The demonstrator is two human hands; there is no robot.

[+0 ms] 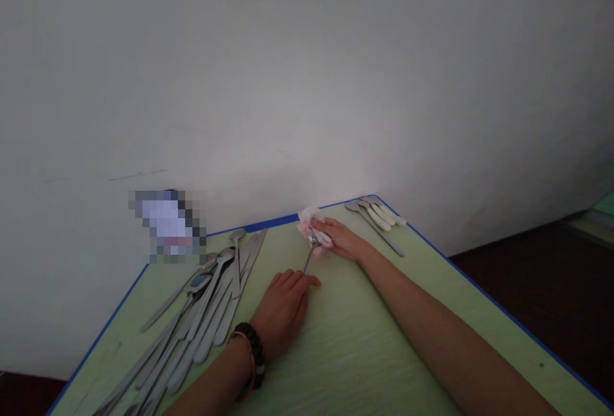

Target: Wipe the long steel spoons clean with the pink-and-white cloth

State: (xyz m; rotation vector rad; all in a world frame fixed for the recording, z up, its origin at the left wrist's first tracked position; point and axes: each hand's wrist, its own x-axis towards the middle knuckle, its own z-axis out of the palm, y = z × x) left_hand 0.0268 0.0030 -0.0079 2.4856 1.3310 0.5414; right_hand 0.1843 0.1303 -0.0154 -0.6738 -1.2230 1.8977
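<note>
My right hand (339, 239) is closed on a crumpled white tissue (309, 216) wrapped round the bowl end of a metal spoon (309, 256) near the table's far edge. My left hand (284, 308), with a dark bead bracelet on the wrist, rests palm down on the green table (364, 352). Its fingertips pinch the handle end of the same spoon.
A spread of several metal spoons and knives (201, 320) lies at the left of the table. A few white-handled and metal pieces of cutlery (378, 214) lie at the far right corner. A blurred object (167, 224) sits by the white wall. The table has a blue edge.
</note>
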